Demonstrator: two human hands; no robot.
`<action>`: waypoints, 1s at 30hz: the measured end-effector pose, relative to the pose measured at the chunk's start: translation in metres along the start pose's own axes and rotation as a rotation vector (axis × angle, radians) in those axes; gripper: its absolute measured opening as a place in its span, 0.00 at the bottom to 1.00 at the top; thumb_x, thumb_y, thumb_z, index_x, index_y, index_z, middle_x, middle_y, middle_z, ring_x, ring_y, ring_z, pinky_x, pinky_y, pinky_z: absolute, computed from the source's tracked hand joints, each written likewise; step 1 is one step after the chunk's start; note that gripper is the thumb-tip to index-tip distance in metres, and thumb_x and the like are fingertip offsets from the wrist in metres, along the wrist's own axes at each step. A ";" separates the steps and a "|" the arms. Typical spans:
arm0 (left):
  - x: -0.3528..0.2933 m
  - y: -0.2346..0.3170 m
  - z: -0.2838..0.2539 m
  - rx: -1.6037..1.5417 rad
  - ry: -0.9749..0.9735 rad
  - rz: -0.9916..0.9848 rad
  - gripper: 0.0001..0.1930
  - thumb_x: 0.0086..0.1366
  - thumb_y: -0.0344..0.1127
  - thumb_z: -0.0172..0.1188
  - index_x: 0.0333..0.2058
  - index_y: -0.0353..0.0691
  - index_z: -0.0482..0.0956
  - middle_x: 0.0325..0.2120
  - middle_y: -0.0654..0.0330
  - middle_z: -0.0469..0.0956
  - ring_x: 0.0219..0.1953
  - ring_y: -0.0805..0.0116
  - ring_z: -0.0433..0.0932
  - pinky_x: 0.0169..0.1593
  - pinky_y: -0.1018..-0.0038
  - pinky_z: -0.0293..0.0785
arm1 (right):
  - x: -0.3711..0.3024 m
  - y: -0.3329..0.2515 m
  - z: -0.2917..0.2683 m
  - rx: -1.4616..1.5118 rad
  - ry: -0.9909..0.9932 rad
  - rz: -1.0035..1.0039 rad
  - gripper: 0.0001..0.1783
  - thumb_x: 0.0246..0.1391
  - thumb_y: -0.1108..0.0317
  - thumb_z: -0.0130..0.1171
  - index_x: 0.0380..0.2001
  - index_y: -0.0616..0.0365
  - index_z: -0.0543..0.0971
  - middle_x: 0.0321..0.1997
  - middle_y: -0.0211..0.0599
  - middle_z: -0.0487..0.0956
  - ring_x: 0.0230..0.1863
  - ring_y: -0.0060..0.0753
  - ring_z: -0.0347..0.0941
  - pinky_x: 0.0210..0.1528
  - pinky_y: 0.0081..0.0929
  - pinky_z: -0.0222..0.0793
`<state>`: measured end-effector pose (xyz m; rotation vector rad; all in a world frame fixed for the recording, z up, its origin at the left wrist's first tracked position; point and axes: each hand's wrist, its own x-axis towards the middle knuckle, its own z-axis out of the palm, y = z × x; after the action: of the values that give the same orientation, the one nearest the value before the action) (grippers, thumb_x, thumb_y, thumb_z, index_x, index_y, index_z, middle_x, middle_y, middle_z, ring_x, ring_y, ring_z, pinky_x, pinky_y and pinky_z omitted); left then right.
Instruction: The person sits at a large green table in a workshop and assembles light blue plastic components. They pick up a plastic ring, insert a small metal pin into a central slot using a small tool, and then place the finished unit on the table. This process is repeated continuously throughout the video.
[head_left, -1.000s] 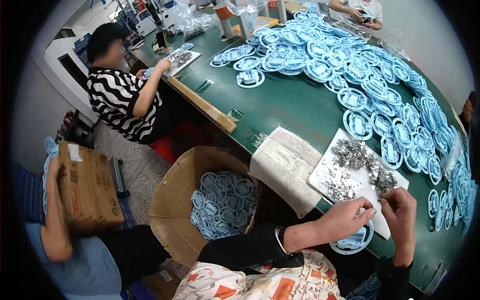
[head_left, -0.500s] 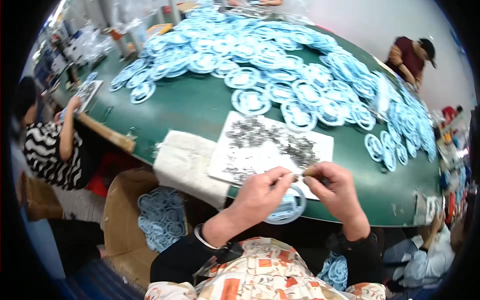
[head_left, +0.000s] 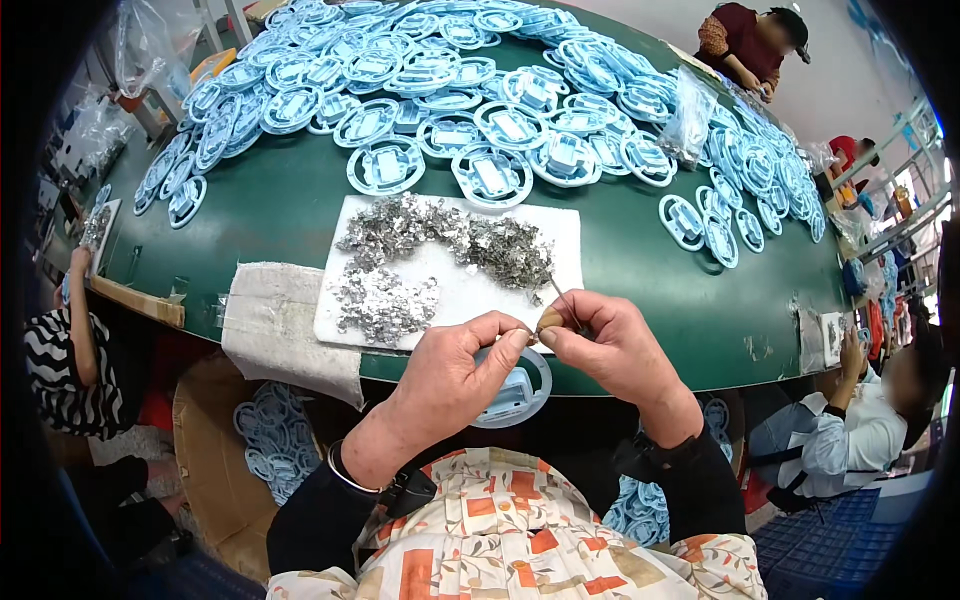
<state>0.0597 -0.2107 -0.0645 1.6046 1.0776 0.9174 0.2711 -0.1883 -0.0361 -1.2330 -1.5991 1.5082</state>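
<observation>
My left hand [head_left: 450,365] is closed in a pinch, thumb against forefinger, at something tiny that I cannot make out. Its fingertips meet those of my right hand [head_left: 615,345], also pinched. A thin dark metal rod [head_left: 563,299] sticks up from the right hand's fingers. Just below the fingertips is a light-blue oval plastic ring part [head_left: 518,398] with a raised box in its middle; whether fingers grip it is hidden. Beyond my hands lies a white board [head_left: 450,318] with piles of small silvery metal pieces [head_left: 505,252].
Many light-blue ring parts [head_left: 490,175] are heaped across the green table [head_left: 275,225]. A pale cloth [head_left: 290,315] hangs over the near edge, left of the board. A cardboard box [head_left: 205,440] with more parts stands lower left. Other people sit left, right and far right.
The view has shifted, so the table and board appear further left and higher. The metal rod now shows clearly in my right hand. Both hands stay pinched together above the blue part.
</observation>
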 end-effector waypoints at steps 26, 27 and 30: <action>-0.001 -0.011 0.006 -0.695 0.037 -0.296 0.18 0.75 0.33 0.48 0.60 0.34 0.68 0.44 0.63 0.76 0.45 0.80 0.75 0.49 0.80 0.74 | -0.021 0.032 0.010 0.341 0.130 0.047 0.13 0.63 0.72 0.60 0.48 0.68 0.77 0.39 0.22 0.76 0.38 0.11 0.68 0.43 0.12 0.64; -0.001 -0.012 0.006 -0.648 0.014 -0.274 0.19 0.74 0.32 0.49 0.60 0.34 0.67 0.45 0.62 0.76 0.45 0.80 0.76 0.49 0.80 0.74 | -0.021 0.032 0.011 0.356 0.132 0.055 0.14 0.63 0.72 0.60 0.49 0.68 0.77 0.37 0.21 0.76 0.37 0.10 0.68 0.42 0.12 0.64; -0.002 -0.017 0.007 -0.532 -0.028 -0.217 0.22 0.72 0.30 0.51 0.62 0.34 0.64 0.48 0.60 0.74 0.46 0.78 0.76 0.48 0.79 0.75 | -0.021 0.032 0.009 0.342 0.141 0.046 0.15 0.64 0.72 0.59 0.51 0.68 0.77 0.37 0.21 0.76 0.37 0.10 0.68 0.41 0.11 0.64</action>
<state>0.0613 -0.2124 -0.0824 1.0386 0.8724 0.9341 0.2779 -0.2133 -0.0658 -1.1578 -1.1705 1.6048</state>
